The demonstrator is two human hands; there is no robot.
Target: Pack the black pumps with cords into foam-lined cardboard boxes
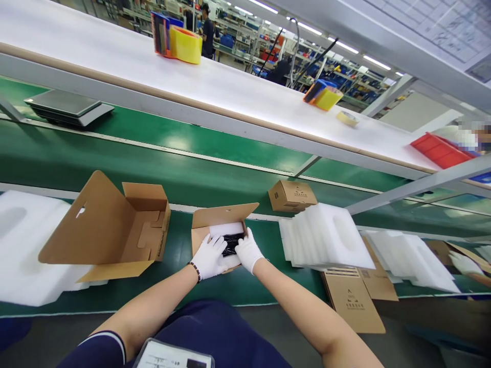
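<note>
An open cardboard box [200, 239] with its lid flap raised stands on the green bench in front of me. White foam [226, 229] lines its inside. In the foam sits a black bundle [231, 244] with a shiny, creased surface; its exact kind is not clear. My left hand [210, 257], in a white glove, holds the bundle's left side with bent fingers. My white-gloved right hand [248, 250] closes its fingers at the bundle's right end, beside the box wall. Both hands partly cover the bundle and the near side of the box.
Left stands a larger open box [111, 225] by white foam sheets [23, 245]. Right are stacked foam pieces [326, 235], flat cartons [355, 301] and a closed box [293, 195]. Above, a shelf [238, 97] holds tape dispensers [186, 43]. A co-worker's gloved hand [465, 263] shows far right.
</note>
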